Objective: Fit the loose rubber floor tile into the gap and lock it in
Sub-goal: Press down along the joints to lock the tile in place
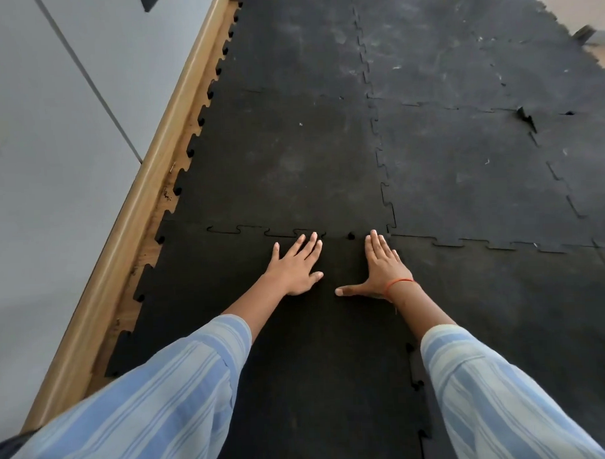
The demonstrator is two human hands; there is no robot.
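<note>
Locking step: left hand (297, 267) and right hand (381, 266) flat, open, pressing tile (298, 349) in the gap (far seam (351, 236) seemingly unseated); next, press tabs down.

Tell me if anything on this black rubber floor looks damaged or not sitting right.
Yes. Far right, a raised, torn-looking flap sticks up at a seam of the black interlocking rubber tiles. Nearer, between the left hand and right hand, a small open notch shows in the joint, not fully locked.

Wooden skirting (145, 197) along grey wall (34, 153).
</note>
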